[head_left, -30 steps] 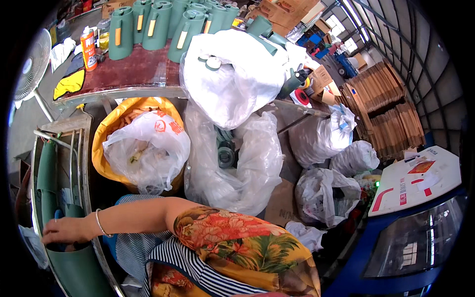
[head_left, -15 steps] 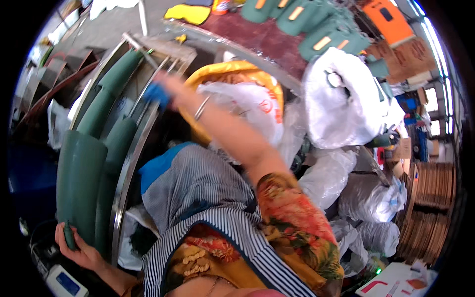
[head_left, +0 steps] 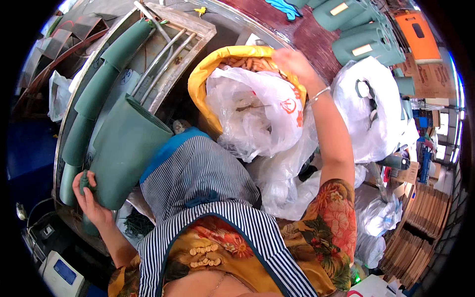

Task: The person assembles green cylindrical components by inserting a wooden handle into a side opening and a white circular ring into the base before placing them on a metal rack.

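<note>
At eight o'clock the person's left hand [head_left: 96, 210] is grasping the lower end of a green vessel [head_left: 123, 154], its fingers curling by a small green knob [head_left: 86, 182]; whether the knob is belonging to the vessel, I cannot tell. The vessel is lying tilted at nine o'clock, its wide mouth pointing toward one o'clock and its side coming close to the striped apron [head_left: 198, 173]. Beyond it, toward ten o'clock, more green bodies [head_left: 94, 99] are overlapping in a line inside a metal tray [head_left: 207, 35]. At one o'clock the right hand [head_left: 296, 67], blurred, is hovering at the edge of a yellow sack [head_left: 196, 86], just beside its pale brown pieces [head_left: 247, 63]; whether it is gripping one or hanging loose, I cannot tell. The step in hand seems to be supporting the vessel while dealing with the sack's contents, and the next move is probably calling for a sure pinch clear of the crumpled plastic bag [head_left: 232, 101], with the left hand bearing the vessel's weight
</note>
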### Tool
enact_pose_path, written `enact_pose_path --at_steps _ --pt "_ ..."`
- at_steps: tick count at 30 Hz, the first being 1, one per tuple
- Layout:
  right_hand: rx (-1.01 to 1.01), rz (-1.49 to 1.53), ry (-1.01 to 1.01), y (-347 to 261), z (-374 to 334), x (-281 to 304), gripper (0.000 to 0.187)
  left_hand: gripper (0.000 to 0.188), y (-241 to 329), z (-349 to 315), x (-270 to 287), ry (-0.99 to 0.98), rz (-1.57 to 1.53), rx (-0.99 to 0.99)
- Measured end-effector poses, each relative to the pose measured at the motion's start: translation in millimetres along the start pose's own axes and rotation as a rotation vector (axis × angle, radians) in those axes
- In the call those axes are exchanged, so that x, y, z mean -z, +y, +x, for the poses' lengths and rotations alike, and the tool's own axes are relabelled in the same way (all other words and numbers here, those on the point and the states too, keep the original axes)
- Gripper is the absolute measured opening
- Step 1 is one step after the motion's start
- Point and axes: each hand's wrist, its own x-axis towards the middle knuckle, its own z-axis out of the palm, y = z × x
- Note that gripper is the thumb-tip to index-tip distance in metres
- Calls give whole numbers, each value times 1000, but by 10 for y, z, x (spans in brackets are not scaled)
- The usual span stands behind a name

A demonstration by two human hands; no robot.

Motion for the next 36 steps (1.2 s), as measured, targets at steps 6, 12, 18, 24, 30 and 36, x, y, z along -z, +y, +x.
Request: enact_pose_path --at_steps 6,12,18,24,30,36 --pt "115 -878 -169 1278 761 -119 28 36 -219 211 -124 -95 178 -50" --pt "-203 -1063 -299 1239 1646 -772 32 37 -182 207 83 22 324 -33" --pt "-251 -1088 -233 1485 1789 -885 30 40 -169 264 627 -27 693 53" --pt "-161 -1086 -152 1317 1414 -820 29 33 -910 892 472 -524 -196 -475" --pt "87 -988 151 110 205 -850 28 21 -428 433 -54 -131 317 -38" --pt "1024 -620 75 -1483 -1430 -2250 24 19 -932 307 271 -424 629 -592"
